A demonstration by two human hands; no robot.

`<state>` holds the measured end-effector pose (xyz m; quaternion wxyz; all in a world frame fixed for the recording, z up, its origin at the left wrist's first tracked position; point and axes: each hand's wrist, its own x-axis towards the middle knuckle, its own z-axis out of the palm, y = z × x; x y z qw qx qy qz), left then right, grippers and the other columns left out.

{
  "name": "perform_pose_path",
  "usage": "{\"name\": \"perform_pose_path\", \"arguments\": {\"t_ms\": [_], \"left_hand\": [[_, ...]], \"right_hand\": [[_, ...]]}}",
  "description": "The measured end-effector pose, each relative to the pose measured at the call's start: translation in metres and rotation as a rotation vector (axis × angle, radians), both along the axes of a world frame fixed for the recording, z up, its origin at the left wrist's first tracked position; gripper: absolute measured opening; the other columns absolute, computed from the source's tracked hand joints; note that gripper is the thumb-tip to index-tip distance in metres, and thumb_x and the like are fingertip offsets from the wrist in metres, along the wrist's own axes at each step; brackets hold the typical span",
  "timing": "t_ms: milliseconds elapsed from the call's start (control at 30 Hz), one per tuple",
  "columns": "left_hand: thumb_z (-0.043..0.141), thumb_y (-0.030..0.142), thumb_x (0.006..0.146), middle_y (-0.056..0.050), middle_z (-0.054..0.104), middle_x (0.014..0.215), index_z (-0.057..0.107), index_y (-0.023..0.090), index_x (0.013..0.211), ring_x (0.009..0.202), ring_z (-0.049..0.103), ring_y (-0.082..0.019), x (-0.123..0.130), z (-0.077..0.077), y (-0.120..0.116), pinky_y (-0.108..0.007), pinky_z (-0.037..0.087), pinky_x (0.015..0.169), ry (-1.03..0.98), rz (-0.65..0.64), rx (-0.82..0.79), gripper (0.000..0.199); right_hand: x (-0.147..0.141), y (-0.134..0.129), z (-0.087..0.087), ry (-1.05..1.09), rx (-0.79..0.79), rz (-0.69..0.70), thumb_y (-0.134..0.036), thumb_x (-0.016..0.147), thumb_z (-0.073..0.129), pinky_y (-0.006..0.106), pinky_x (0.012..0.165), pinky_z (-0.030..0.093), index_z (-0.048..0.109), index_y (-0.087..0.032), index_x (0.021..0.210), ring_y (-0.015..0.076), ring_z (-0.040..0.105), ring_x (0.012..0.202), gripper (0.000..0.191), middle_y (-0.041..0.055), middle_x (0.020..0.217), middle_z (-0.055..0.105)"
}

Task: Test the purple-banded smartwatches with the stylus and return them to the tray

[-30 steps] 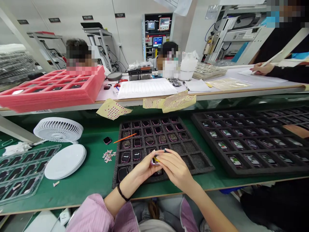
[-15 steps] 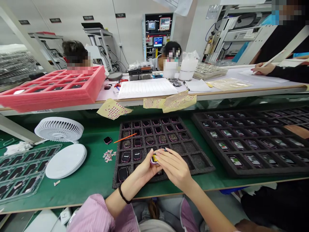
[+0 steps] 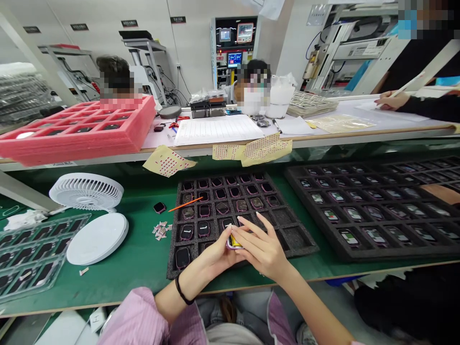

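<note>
A small purple-rimmed watch case with a yellow part inside [image 3: 235,239] is held over the front of a black foam tray [image 3: 304,247]. My left hand [image 3: 217,254] grips the case from its left side, thumb along its edge. On the right, my right hand [image 3: 260,247] has its fingers over the case, pinching it, with the upper fingers raised and spread. The fingers partly cover the case. Several watch units sit in the tray's compartments, and an orange stick [image 3: 186,203] lies across its left side.
A white fan [image 3: 97,238] stands left, beside a clear tray of dark parts [image 3: 39,254]. Small pale pieces [image 3: 161,230] and a watch [image 3: 159,207] lie between fan and foam tray. Another black tray [image 3: 345,230] is right. A shelf holds a pink foam tray [image 3: 122,143]. A person's hand [image 3: 393,101] holds a pen.
My right hand's upper fingers have lifted and spread, showing more of the yellow part. The case has shifted slightly right and down in my hands.
</note>
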<state>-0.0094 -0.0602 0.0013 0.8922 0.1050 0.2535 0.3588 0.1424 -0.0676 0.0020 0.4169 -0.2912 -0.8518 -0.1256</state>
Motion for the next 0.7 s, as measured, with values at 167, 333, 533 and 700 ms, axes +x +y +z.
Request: {"name": "perform_pose_path", "arguments": {"t_ms": [167,333,533,700], "left_hand": [[0.051,0.041,0.093,-0.011,0.072,0.101,0.066,0.011,0.109,0.092,0.067,-0.017,0.003,0.004,0.001,-0.028,0.048,0.085,0.035,0.016,0.014,0.037],[0.053,0.037,0.093,-0.005,0.072,0.078,0.068,0.011,0.086,0.067,0.066,-0.012,0.011,0.010,0.002,-0.023,0.048,0.071,0.063,0.051,-0.137,0.031],[0.056,0.035,0.091,0.000,0.067,0.066,0.064,0.013,0.079,0.055,0.061,-0.009,0.024,0.013,0.012,-0.020,0.047,0.061,0.090,0.088,-0.120,0.026],[0.049,0.041,0.094,-0.007,0.072,0.082,0.066,0.012,0.098,0.069,0.068,-0.013,0.013,0.012,0.025,-0.022,0.051,0.065,0.207,0.105,-0.044,0.034]], "right_hand": [[-0.004,-0.005,-0.002,-0.009,-0.045,-0.059,-0.023,0.091,0.055,0.055,0.108,0.035,0.057,-0.013,0.125,0.0282,0.052,0.125,0.036,0.0097,0.118,0.069],[-0.007,-0.007,-0.009,0.038,0.073,-0.132,-0.010,0.088,0.051,0.049,0.105,0.041,0.058,-0.007,0.123,0.0272,0.057,0.120,0.036,0.0127,0.111,0.072],[0.002,0.011,-0.013,0.057,0.095,-0.085,-0.007,0.087,0.047,0.049,0.105,0.041,0.056,-0.008,0.126,0.0246,0.060,0.117,0.040,0.0129,0.108,0.072],[0.032,0.020,0.001,-0.058,-0.260,-0.031,-0.030,0.090,0.056,0.054,0.108,0.036,0.048,-0.018,0.134,0.0268,0.048,0.128,0.047,0.0117,0.130,0.060]]}}
